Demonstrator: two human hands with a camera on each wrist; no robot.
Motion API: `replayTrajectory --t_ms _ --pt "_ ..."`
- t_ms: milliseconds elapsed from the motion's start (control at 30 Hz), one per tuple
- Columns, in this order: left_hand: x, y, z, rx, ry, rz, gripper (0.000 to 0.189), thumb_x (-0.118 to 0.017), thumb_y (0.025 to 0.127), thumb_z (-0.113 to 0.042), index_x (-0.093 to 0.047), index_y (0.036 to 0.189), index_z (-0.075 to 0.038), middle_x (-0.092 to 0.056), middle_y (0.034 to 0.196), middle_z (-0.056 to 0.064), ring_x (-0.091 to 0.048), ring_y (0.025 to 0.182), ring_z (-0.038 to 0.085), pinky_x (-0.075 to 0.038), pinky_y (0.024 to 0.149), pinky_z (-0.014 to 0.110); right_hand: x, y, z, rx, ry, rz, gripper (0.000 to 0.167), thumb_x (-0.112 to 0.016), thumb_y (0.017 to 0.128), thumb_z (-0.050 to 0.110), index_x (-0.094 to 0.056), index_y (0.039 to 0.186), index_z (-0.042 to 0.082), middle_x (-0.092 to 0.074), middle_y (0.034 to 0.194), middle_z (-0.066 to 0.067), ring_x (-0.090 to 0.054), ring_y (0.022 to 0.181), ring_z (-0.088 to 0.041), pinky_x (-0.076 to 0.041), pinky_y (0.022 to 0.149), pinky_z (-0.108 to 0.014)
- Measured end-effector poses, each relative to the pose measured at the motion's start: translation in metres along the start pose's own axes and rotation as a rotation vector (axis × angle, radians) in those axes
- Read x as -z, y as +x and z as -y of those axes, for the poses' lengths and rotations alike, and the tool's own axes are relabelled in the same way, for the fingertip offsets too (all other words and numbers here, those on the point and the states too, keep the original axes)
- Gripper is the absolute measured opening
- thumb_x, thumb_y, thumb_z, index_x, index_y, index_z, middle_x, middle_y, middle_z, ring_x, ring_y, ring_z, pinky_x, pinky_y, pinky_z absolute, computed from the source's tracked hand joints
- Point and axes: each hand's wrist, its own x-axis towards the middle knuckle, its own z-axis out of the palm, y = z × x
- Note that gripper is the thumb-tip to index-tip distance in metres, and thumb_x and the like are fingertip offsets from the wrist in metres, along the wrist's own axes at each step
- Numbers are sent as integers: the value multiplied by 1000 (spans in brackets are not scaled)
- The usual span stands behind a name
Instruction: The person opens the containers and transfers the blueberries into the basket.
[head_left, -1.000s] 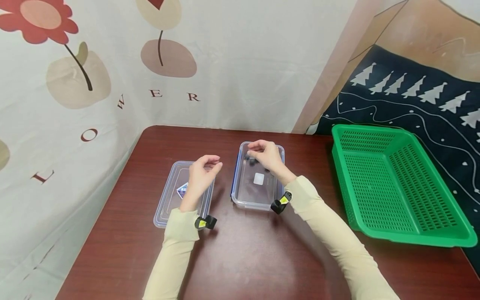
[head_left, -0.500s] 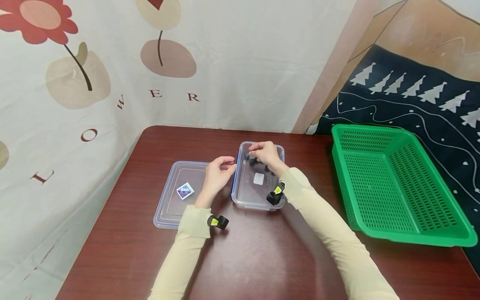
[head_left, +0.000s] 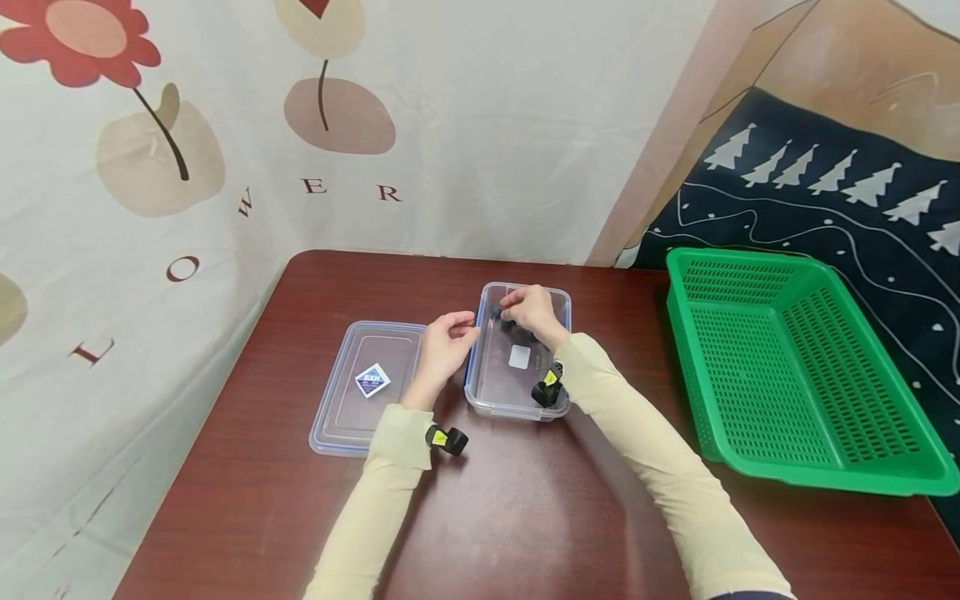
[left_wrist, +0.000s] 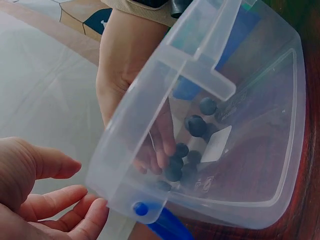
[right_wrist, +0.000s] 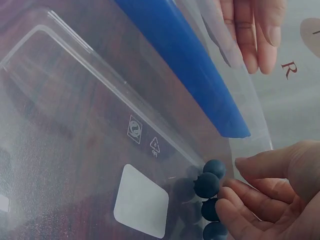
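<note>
A clear plastic container (head_left: 498,387) with a blue clip stands on the table. Several blueberries (right_wrist: 206,185) lie inside, gathered towards its far end. My right hand (head_left: 531,310) reaches down into that end. In the right wrist view its thumb and bent fingers are beside the blueberries, near enough to touch, and no berry shows clearly pinched between them. My left hand (head_left: 444,348) is at the container's left rim, thumb and fingers apart, holding nothing. In the left wrist view, the left fingertips (left_wrist: 99,206) meet or overlap the container's corner; contact is unclear.
A clear lid (head_left: 337,421) with a blue-and-white sticker (head_left: 372,381) lies left of the container, partly under the left arm. On the right stands a large green basket (head_left: 693,375). A printed cloth (head_left: 480,150) hangs behind the brown table (head_left: 517,508).
My left hand has moved right, from over the lid to the container's left rim. My right hand has stayed in the container's far end, shifting only slightly.
</note>
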Motion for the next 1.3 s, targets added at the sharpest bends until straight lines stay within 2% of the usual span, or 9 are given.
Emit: replayTrajectory --t_ms 367,667,900,1167,1300 --pt "-9 11 5 40 -47 -23 30 -66 82 -1 -64 110 8 -67 102 22 -65 92 32 -53 80 37 -5 1 2 -20 -100 52 12 -73 75 1 -74 87 5 -71 88 -8 -59 66 -14 -50 58 -23" --pt "-15 17 11 55 -48 -41 26 -67 81 1 -67 106 6 -68 95 21 -66 88 29 -53 76 31 -7 -1 0 33 -174 122 13 -74 73 1 -74 86 4 -70 82 -7 -56 57 -11 -48 52 -21" --pt "-15 20 12 90 -68 -23 26 -66 81 3 -67 107 6 -68 96 22 -65 87 29 -53 73 27 -8 0 -1 50 -130 149 14 -74 73 -1 -72 86 0 -69 82 -10 -58 58 -13 -51 54 -23" --pt "-16 20 13 101 -68 1 27 -66 82 1 -66 109 6 -68 99 22 -65 90 29 -54 77 31 -5 0 -3 26 -49 162 15 -74 74 0 -71 88 -1 -69 85 -12 -63 63 -17 -55 61 -28" --pt "-15 20 13 109 -74 0 27 -66 82 1 -66 109 6 -68 99 21 -65 90 28 -54 76 30 0 -1 0 19 0 163 15 -73 75 1 -71 90 -1 -69 84 -12 -61 65 -16 -54 65 -28"
